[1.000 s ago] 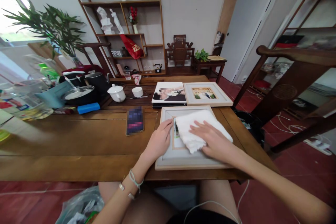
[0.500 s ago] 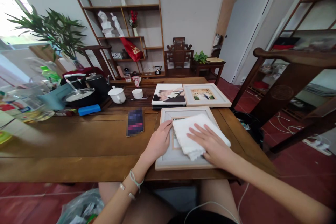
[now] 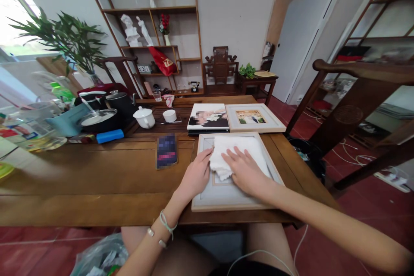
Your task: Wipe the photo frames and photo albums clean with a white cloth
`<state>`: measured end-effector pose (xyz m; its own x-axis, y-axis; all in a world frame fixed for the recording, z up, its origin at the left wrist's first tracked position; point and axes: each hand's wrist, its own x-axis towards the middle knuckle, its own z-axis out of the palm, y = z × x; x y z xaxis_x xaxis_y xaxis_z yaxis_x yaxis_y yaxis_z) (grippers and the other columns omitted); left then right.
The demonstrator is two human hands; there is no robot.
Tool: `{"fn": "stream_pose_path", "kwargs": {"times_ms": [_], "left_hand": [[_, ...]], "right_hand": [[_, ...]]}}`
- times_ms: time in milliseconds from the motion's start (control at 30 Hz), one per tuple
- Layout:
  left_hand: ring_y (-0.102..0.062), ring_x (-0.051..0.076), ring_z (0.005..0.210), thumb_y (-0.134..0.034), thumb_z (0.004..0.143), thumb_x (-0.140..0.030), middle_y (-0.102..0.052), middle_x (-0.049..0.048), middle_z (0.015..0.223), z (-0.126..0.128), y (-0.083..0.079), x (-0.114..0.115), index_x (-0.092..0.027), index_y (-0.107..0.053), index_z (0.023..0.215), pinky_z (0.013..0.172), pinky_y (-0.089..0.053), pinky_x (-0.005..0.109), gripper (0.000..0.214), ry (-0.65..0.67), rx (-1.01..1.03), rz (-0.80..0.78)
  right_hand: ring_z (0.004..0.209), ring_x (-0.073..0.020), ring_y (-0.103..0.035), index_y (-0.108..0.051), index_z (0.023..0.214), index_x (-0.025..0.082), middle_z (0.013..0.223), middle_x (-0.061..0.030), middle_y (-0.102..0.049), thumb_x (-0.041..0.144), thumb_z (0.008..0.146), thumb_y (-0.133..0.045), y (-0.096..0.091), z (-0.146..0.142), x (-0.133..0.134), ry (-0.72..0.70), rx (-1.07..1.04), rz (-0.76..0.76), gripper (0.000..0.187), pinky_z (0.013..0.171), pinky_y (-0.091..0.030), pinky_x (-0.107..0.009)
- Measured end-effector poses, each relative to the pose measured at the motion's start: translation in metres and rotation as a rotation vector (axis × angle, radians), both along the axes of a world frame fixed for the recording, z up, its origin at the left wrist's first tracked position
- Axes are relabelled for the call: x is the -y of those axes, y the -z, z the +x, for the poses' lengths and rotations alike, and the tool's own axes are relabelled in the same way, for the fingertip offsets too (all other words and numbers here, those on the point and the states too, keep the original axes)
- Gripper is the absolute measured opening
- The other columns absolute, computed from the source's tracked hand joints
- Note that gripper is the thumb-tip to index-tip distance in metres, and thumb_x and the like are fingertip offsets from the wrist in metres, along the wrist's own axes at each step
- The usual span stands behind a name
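Note:
A pale wooden picture frame (image 3: 226, 200) lies flat at the table's near edge. A folded white cloth (image 3: 241, 148) rests on its glass. My right hand (image 3: 244, 172) lies flat on the cloth with fingers spread, pressing it down. My left hand (image 3: 196, 174) rests on the frame's left side, fingers loosely curled against the rim, steadying it. The photo under the cloth is mostly hidden.
Two more framed pictures (image 3: 254, 117) (image 3: 208, 116) lie behind. A phone (image 3: 166, 151) lies left of the frame. A white teapot (image 3: 144, 117), cup (image 3: 169, 115), black pots (image 3: 100, 120) and a blue box (image 3: 110, 135) crowd the table's left. A wooden chair (image 3: 355, 108) stands to the right.
My right hand has slid the cloth leftward and up across the frame's glass, from the right side toward the middle. My left hand has stayed on the frame's left edge.

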<state>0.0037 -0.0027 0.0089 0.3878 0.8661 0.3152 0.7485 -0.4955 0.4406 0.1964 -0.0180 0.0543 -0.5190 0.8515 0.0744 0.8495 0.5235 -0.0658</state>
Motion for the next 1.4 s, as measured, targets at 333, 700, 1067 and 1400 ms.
{"fn": "stream_pose_path", "kwargs": {"times_ms": [333,700,1067,1400], "left_hand": [[-0.042,0.022,0.135,-0.04,0.09,-0.01,-0.046,0.0137,0.144,-0.004,0.008,-0.007,-0.015,-0.049,0.135,0.111,-0.039,0.043,0.046,0.005,0.018,0.001],[-0.042,0.024,0.134,-0.034,0.091,-0.007,-0.045,0.0133,0.144,0.0,0.003,-0.001,-0.011,-0.05,0.134,0.112,-0.039,0.043,0.047,-0.025,-0.031,0.005],[-0.041,0.024,0.135,-0.034,0.091,-0.008,-0.044,0.0127,0.146,-0.001,0.005,-0.002,-0.011,-0.048,0.136,0.112,-0.038,0.044,0.047,-0.03,-0.046,-0.006],[-0.045,0.025,0.132,-0.038,0.088,-0.005,-0.049,0.0129,0.14,0.0,0.003,-0.002,-0.015,-0.055,0.128,0.109,-0.041,0.044,0.045,0.0,-0.007,0.027]], "right_hand": [[0.116,-0.0404,-0.057,-0.057,0.126,0.009,0.128,-0.0167,-0.063,0.023,0.083,-0.052,0.006,-0.009,0.105,-0.397,-0.016,0.348,0.046,0.088,-0.052,-0.056],[0.136,-0.0367,-0.039,-0.05,0.137,0.012,0.143,-0.0155,-0.05,-0.005,0.072,-0.043,0.017,0.028,0.03,-0.104,0.096,0.203,0.067,0.108,-0.035,-0.059],[0.138,-0.0354,-0.035,-0.045,0.138,0.007,0.148,-0.0178,-0.042,-0.001,0.076,-0.04,0.004,0.051,-0.084,0.207,-0.072,0.248,0.062,0.111,-0.03,-0.055],[0.138,-0.0339,-0.036,-0.051,0.131,0.009,0.142,-0.0195,-0.05,-0.004,0.07,-0.041,0.003,0.015,-0.014,-0.225,-0.028,-0.023,0.063,0.11,-0.027,-0.056]]}}
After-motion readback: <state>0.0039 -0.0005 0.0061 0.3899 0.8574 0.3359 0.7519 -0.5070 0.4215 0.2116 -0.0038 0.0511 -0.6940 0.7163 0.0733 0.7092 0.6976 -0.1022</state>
